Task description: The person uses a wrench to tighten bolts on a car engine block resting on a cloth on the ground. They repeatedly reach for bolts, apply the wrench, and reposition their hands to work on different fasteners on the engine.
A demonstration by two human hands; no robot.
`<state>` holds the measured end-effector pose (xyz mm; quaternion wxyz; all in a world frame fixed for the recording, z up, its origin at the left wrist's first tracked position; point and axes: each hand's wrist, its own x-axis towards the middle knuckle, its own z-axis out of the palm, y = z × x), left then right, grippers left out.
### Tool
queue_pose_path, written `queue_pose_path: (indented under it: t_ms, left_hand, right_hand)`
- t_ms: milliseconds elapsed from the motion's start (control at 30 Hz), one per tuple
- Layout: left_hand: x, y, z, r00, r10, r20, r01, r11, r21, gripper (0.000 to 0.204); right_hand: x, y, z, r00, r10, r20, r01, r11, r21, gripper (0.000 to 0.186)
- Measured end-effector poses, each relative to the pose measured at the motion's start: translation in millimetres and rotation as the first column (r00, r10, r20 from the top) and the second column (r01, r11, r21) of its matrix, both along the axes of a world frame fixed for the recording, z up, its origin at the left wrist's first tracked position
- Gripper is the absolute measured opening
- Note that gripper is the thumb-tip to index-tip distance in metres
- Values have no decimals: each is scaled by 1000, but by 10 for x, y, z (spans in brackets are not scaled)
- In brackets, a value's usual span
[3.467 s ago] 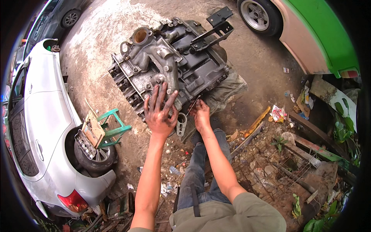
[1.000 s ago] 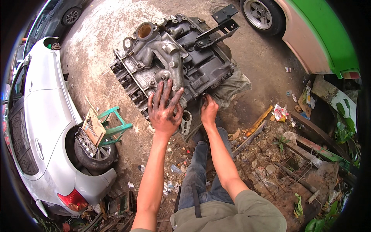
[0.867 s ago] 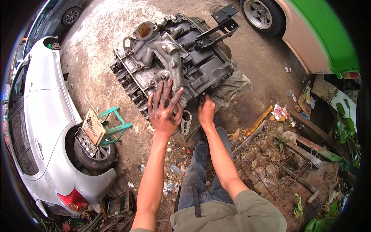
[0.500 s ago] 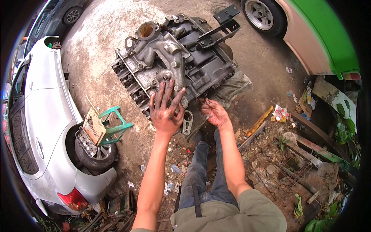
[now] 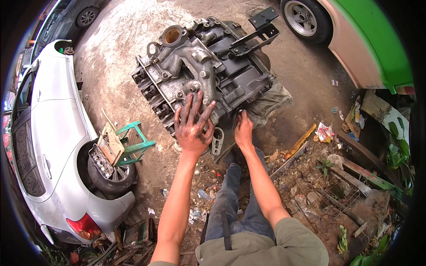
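A greasy engine [image 5: 239,80] stands before me, with a grey metal manifold [image 5: 191,60] and its round open port at the top left. My left hand [image 5: 194,133] rests on the engine's near side, fingers spread, their tips on the metal by the manifold's bolts. At the near lower edge of the engine, my right hand [image 5: 243,130] is closed in a pinch; whatever its fingertips hold is hidden. Between the two hands a slotted metal bracket [image 5: 217,141] sticks out toward me. A dark angled bracket [image 5: 259,37] juts from the engine's far right.
Grey cloth or sheeting [image 5: 277,99] lies under the engine's right side. To the left are a silver car [image 5: 62,133], a green stool [image 5: 133,137] and a loose wheel [image 5: 117,179]. Boards and rubble [image 5: 341,177] cover the right. A green and pink vehicle [image 5: 364,44] stands far right.
My right hand has turned over from palm up to its back showing, its fingers drawn together at the engine's edge. The left hand stays on the engine. The view has shifted slightly.
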<state>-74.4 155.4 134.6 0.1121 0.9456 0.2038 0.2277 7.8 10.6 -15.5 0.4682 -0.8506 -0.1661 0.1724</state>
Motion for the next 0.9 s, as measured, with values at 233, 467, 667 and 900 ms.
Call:
queue_pose_path:
  t_ms: [233, 467, 667, 900]
  left_hand:
    - [-5, 2, -12, 1000, 0, -9, 0, 1000, 4, 60]
    - [-9, 5, -5, 1000, -12, -20, 12, 1000, 16, 56]
    - [-3, -5, -15, 1000, -4, 18, 4, 1000, 7, 60]
    - [-5, 7, 7, 1000, -26, 7, 26, 999, 35, 56]
  right_hand:
    - [36, 115, -124, 999, 32, 40, -34, 998, 54, 47]
    - [72, 141, -92, 999, 11, -51, -5, 992, 125, 41]
    - [346, -55, 16, -13, 528, -849, 539, 719, 439, 15]
    - [207, -195, 188, 53, 531, -846, 700, 584, 411, 16]
